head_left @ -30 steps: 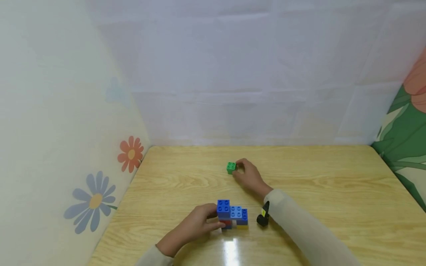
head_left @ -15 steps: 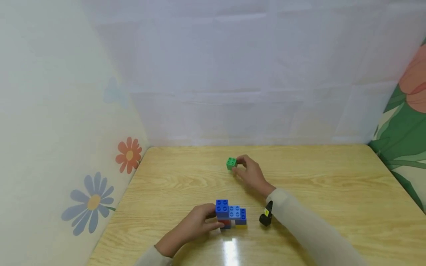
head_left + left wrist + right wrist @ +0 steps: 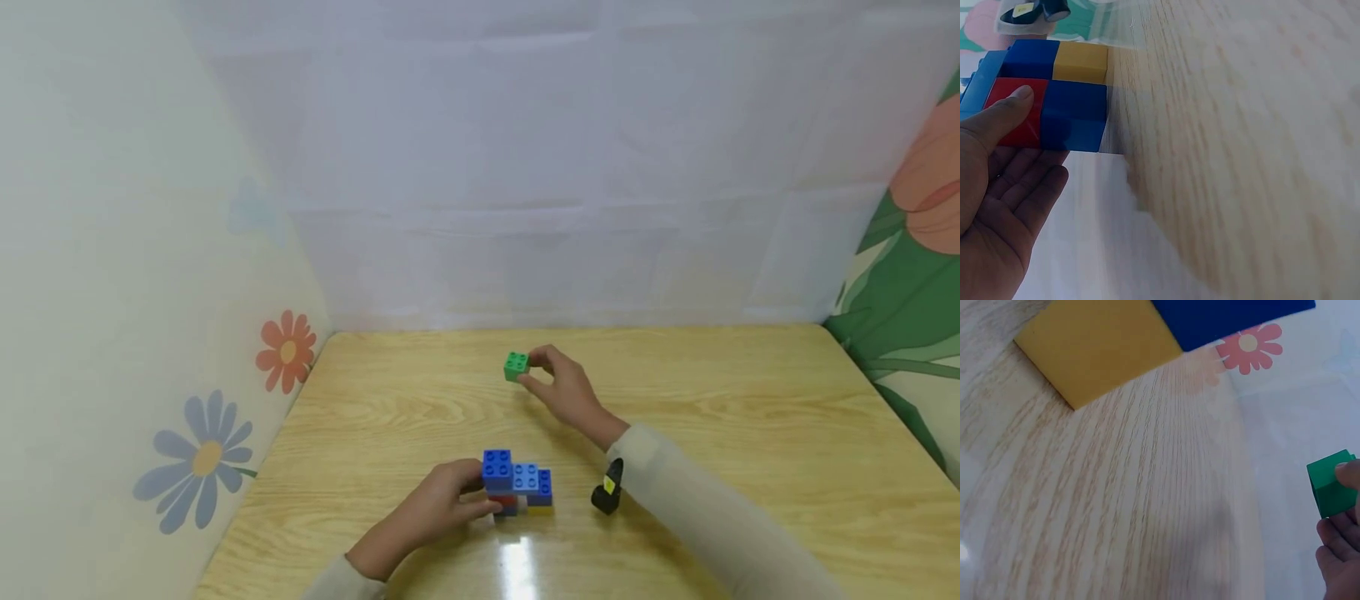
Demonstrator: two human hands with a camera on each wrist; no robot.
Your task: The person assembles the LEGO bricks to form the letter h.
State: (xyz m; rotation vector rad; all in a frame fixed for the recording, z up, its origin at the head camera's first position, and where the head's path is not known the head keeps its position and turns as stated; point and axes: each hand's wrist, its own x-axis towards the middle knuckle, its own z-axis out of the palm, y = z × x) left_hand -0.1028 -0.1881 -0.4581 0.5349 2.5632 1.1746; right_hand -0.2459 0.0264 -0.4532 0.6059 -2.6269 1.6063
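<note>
Near the front of the table, my left hand [image 3: 442, 500] holds the left side of a small toy-brick build. In the left wrist view its thumb lies on a red brick [image 3: 1019, 115], with a blue brick [image 3: 1075, 115] under that one. The build's other leg is a yellow brick [image 3: 1082, 61] below a blue one. A light blue brick [image 3: 526, 477] bridges the two legs, and a dark blue brick [image 3: 497, 469] tops the left side. Farther back, my right hand [image 3: 566, 392] pinches a green four-stud brick [image 3: 516, 366] between thumb and fingers, raised above the tabletop.
The wood-grain table [image 3: 405, 400] runs back to a pale sheet [image 3: 465, 167]. A flower-printed wall [image 3: 187, 275] flanks it on the left, and a leafy print [image 3: 915, 308] on the right. A black wrist camera [image 3: 608, 487] hangs below my right sleeve.
My right hand has lifted the green brick up and slightly away from me. My left hand stays on the build, and the whole view has shifted slightly.
</note>
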